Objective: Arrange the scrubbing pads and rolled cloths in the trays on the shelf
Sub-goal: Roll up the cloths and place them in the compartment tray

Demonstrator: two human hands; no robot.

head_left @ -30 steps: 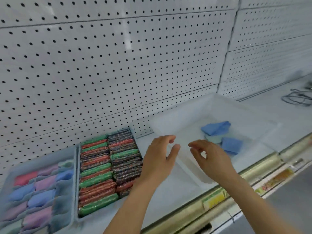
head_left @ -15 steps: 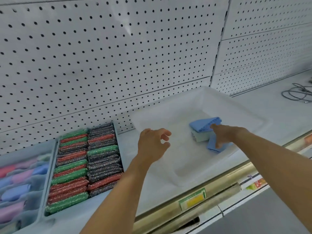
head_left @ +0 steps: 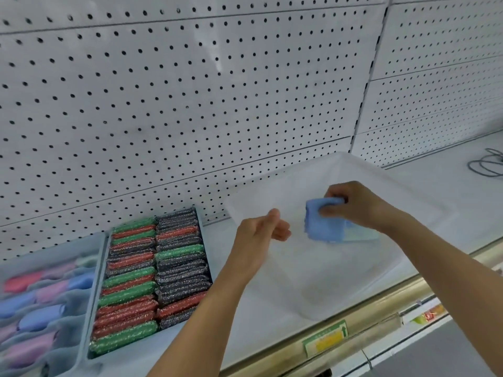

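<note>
Both bare forearms reach in from the lower edge toward the shelf (head_left: 245,336). The right arm stretches from the lower right corner, its wrist bent so the right hand (head_left: 353,206) hangs over the middle of the white tray (head_left: 394,191). The left arm rises from the bottom centre, and the left hand (head_left: 258,235) is held just over the tray's left rim.

The white tray is a wide, shallow tub of smooth, slightly translucent plastic with rounded corners, standing on the shelf against the pegboard (head_left: 190,104), a pale sheet punched with even rows of small round holes. At the shelf's left end a grey tray (head_left: 107,268) is packed with scrubbing pads (head_left: 152,276), flat rectangles of glittery mesh in green, red and black, set on edge in two columns. Further left, at the very edge, a divided organiser (head_left: 79,317) holds rolled cloths (head_left: 40,317), soft rolls in blue, pink and red, somewhat blurred.

The right hand pinches a folded blue cloth (head_left: 324,224) at its top edge, fingers curled over it and thumb against its face; the cloth looks soft and hangs above the tray floor. Beneath it a pale cloth (head_left: 362,234) lies in the tray. The left hand holds nothing, its fingers loosely curled and thumb raised, close beside the blue cloth but apart from it.

A dark cable (head_left: 487,164) lies coiled at the shelf's far right end.
</note>
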